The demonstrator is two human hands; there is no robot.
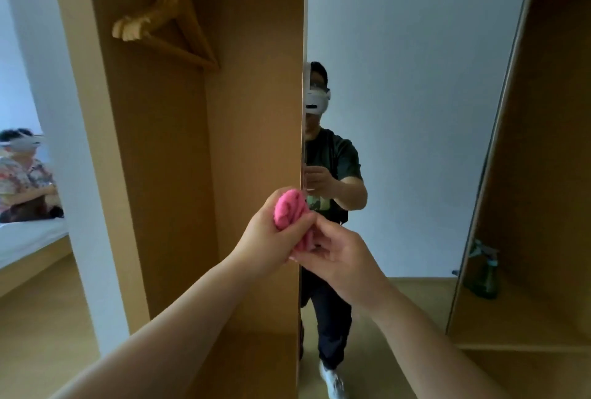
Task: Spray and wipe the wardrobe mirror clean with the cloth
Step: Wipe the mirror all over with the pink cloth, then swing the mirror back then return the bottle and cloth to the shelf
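1. Currently, both hands are gripping the task's thing. The left hand [268,232] is clenching the bunched pink terry cloth [289,210], and the right hand [339,258] is pinching its lower fold from 4 o'clock.
2. The cloth is sitting at centre, just beside the left edge of the tall wardrobe mirror [415,111]. Contact with the glass: cannot tell.
3. Risk: the cloth is staying balled, so it is likely covering little glass and leaving streaks.
4. Risk: pressing near that free edge is likely shifting the panel.
5. Risk: the green translucent spray bottle [483,274] is standing on a shelf at 4 o'clock, well apart from the hands. Glass wet or dry: cannot tell.
6. Room: wooden coat hangers [166,24] are hanging at 11 o'clock inside the light-brown wooden wardrobe [249,111]. A seated person [22,175] is resting on a white bed [28,238] at 9 o'clock.
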